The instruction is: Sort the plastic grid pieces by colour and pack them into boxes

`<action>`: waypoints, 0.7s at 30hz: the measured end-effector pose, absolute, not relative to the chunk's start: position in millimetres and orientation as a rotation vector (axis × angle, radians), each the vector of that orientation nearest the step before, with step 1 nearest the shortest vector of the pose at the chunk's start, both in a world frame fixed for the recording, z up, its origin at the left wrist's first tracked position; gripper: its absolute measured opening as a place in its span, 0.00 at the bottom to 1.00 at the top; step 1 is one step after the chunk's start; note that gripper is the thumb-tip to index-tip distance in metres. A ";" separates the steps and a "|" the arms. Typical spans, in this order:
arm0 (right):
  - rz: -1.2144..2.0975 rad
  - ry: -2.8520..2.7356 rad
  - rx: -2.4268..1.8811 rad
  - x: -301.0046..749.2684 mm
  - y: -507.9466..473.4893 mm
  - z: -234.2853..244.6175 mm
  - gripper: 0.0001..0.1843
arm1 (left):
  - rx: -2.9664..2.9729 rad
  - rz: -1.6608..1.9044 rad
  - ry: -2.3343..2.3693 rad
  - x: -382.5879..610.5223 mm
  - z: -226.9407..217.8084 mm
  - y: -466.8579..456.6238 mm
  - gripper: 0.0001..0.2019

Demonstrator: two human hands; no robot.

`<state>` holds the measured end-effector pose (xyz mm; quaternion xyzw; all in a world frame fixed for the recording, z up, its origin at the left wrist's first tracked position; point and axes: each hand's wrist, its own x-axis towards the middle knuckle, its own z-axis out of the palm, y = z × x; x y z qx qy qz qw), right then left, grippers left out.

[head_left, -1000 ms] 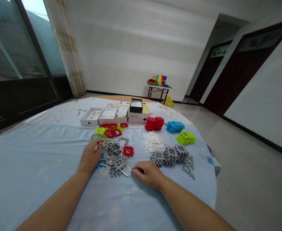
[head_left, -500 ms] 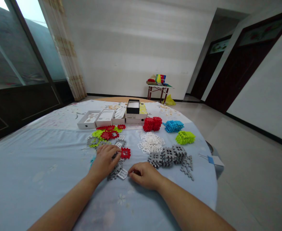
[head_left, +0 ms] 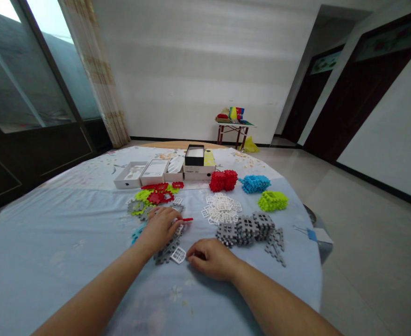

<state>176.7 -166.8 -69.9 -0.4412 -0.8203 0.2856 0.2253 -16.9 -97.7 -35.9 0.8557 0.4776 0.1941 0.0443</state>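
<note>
My left hand (head_left: 161, 227) hovers over a loose mix of plastic building pieces, its fingers closed on a red building piece (head_left: 187, 219) that shows edge-on as a thin strip. Beneath this hand lie grey toothed pieces (head_left: 165, 252), partly covered by it. A blue piece (head_left: 138, 233) pokes out to its left. My right hand (head_left: 210, 258) rests on the cloth with curled fingers and nothing visible in them. Just left of its fingertips lies a white lattice window piece (head_left: 178, 255).
Sorted piles stand to the right: white lattice pieces (head_left: 221, 208), grey stacks (head_left: 247, 228), red (head_left: 223, 180), blue (head_left: 255, 184) and lime-green (head_left: 272, 200). Mixed red and green pieces (head_left: 159, 197) lie beyond my left hand. Open white boxes (head_left: 131, 175) and a black box (head_left: 194, 155) stand behind.
The red piece at my left hand has turned from face-up to edge-on. My left hand has shifted slightly right; my right hand stays in place.
</note>
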 end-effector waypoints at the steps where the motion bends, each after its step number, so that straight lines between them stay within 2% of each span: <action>1: 0.790 -2.264 -1.217 177.1 -166.8 -70.0 0.12 | 2.544 0.627 1.485 -17.8 -30.9 -96.8 0.13; 4: 0.799 -2.270 -1.211 177.9 -166.9 -70.1 0.12 | 2.309 0.650 1.517 -23.2 -18.1 -91.9 0.17; 8: 0.799 -2.273 -1.212 177.6 -167.3 -69.8 0.12 | 2.159 0.505 1.576 -33.6 -14.1 -80.8 0.18; 13: 0.794 -2.282 -1.191 177.3 -168.5 -70.0 0.12 | 2.300 0.394 1.828 -38.5 -19.5 -76.6 0.18; 21: 0.763 -2.296 -1.187 178.2 -167.2 -70.9 0.12 | 2.557 0.148 1.799 -33.0 -20.7 -84.1 0.21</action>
